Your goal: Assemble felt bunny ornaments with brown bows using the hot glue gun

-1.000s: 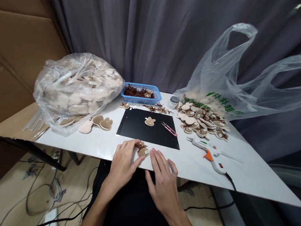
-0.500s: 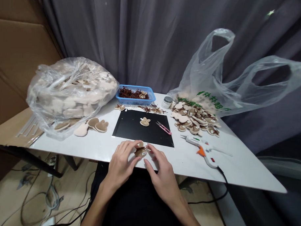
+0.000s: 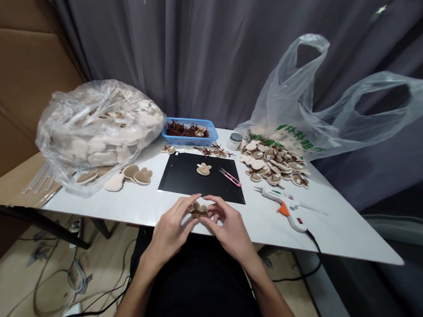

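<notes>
The left hand point(image 3: 170, 225) and right hand point(image 3: 231, 227) are pinching one brown, bunny-shaped plush piece point(image 3: 198, 212) between fingertips, near the white table point(image 3: 337, 237) edge, tabletop stretching rightward.

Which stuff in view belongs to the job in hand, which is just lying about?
Likely in the job:
bow-tied bunny piece in left hand and right hand
second bunny piece, on black mat
blue basket of brown ties
glue gun
pink snips

Probably just lying about:
cardboard
grey-lidded jar, though its use is unclear
</notes>
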The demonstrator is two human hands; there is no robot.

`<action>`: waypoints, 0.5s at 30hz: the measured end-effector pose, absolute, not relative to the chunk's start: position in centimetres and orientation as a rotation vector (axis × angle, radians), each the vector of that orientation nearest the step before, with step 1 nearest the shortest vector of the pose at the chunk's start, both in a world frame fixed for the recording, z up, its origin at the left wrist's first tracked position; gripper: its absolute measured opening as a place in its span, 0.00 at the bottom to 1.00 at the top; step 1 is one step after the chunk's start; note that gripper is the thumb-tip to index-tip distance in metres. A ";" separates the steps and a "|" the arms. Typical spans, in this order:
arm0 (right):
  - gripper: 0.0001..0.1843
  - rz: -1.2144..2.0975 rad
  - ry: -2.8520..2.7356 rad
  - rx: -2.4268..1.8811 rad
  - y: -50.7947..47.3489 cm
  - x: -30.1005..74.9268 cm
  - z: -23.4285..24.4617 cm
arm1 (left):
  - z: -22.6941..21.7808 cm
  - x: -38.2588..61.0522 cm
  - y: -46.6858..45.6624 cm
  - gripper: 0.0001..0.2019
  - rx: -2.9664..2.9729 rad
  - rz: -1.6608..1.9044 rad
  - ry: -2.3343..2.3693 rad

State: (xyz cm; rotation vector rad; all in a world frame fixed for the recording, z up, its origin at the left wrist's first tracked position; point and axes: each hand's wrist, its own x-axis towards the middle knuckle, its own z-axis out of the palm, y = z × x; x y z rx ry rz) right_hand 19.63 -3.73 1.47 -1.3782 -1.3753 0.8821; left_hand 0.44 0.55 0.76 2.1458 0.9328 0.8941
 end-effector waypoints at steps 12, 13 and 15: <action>0.21 1.038 -1.198 -1.306 -2.9 20.1 1.2 | 1.8 0.3 0.5 0.30 1.977 0.786 1.026; 0.22 1.080 -1.165 -1.294 -2.8 20.2 1.2 | 1.9 0.3 0.5 0.29 1.958 0.790 1.019; 0.25 1.160 -1.110 -1.268 -2.7 20.4 1.4 | 1.9 0.3 0.5 0.27 1.944 0.795 1.029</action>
